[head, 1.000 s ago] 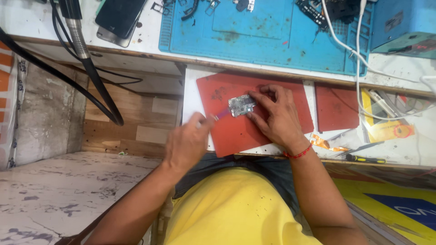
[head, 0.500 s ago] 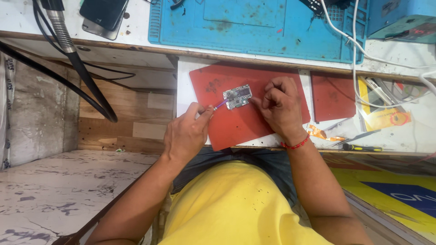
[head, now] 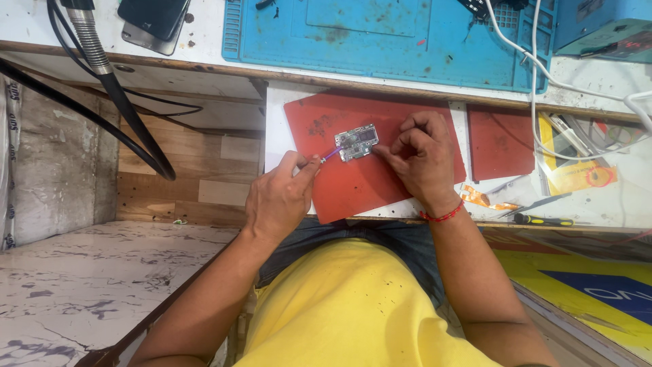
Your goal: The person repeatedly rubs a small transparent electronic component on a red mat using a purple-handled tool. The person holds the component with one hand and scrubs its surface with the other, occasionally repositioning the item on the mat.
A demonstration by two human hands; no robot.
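Note:
A small circuit board [head: 357, 141] lies on a red mat [head: 360, 183] on a pull-out shelf in front of me. My left hand [head: 280, 197] pinches a thin purple-tipped tool [head: 329, 155] whose tip touches the board's left edge. My right hand [head: 421, 158] rests on the mat to the right of the board, and its fingertips press against the board's right side. A red thread bracelet is around that wrist.
A blue work mat [head: 407, 37] covers the bench above. A dark phone [head: 153, 19] lies at its left beside black hoses [head: 115, 88]. White cables [head: 536, 75], a second red mat [head: 501, 141], a yellow packet [head: 577, 173] and a screwdriver [head: 543, 219] sit to the right.
The view has shifted slightly. Both hands stay at the board, and the left hand's tool tip remains at its left edge.

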